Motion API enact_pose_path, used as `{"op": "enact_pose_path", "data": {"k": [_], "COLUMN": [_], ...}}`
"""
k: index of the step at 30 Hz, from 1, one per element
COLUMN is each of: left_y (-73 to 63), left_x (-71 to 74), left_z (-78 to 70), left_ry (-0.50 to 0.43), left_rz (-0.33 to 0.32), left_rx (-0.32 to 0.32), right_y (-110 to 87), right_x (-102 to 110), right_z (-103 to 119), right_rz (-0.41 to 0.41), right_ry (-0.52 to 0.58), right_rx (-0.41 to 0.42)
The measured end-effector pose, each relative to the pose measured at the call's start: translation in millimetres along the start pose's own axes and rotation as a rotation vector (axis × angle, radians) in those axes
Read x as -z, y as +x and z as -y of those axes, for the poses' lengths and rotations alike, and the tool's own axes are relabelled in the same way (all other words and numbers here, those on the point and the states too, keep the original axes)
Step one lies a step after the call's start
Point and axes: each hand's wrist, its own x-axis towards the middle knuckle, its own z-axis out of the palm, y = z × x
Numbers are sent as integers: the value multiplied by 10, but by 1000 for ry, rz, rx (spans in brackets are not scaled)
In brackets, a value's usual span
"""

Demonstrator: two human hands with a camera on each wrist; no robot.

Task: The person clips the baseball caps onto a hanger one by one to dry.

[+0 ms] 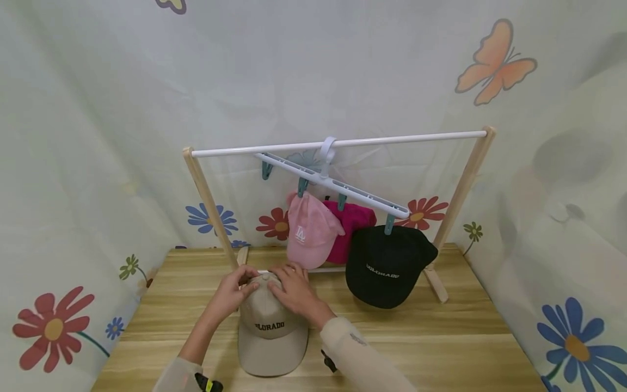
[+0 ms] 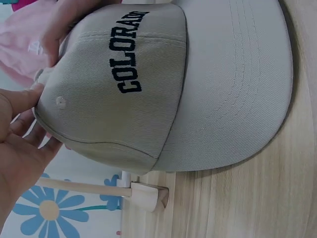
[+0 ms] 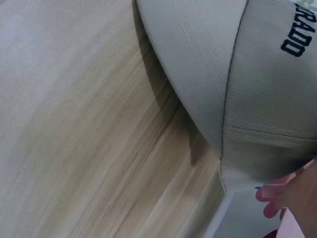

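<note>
A beige baseball cap (image 1: 271, 351) with dark "COLORADO" lettering rests on the wooden table, its brim toward me. My left hand (image 1: 229, 294) pinches the left rear of its crown; the left wrist view shows that thumb (image 2: 22, 99) on the fabric and the fingers behind the edge. On the other side, my right hand (image 1: 297, 294) grips the crown, thumb on top and fingers over the back. Only part of the right hand (image 3: 302, 198) shows in the right wrist view, at the lower right corner beside the cap (image 3: 272, 94).
Behind stands a rack with a white rail (image 1: 401, 140) and wooden legs (image 1: 465, 185). From it hangs a white clip hanger (image 1: 362, 197) holding a pink cap (image 1: 311, 234), a magenta cap (image 1: 360, 215) and a black cap (image 1: 387, 272). A green clip (image 1: 266, 170) at its left end holds nothing.
</note>
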Motion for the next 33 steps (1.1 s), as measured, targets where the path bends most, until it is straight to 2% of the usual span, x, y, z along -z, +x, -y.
{"op": "enact_pose_path", "data": {"k": [7, 13, 22, 33], "left_y": [-14, -20, -17, -22], "left_x": [-26, -28, -26, -30], "left_z": [-25, -40, -31, -65], "left_ry": [-6, -32, -44, -14], "left_rz": [-25, -30, -57, -53], "left_rx": [-15, -25, -27, 11], "right_y": [-34, -39, -32, -70], "right_x": [29, 34, 95, 159], "right_z": [-19, -68, -120, -100], "right_rz": [27, 112, 209, 195], "right_ry": [95, 234, 385, 504], "right_rx": [28, 30, 45, 22]}}
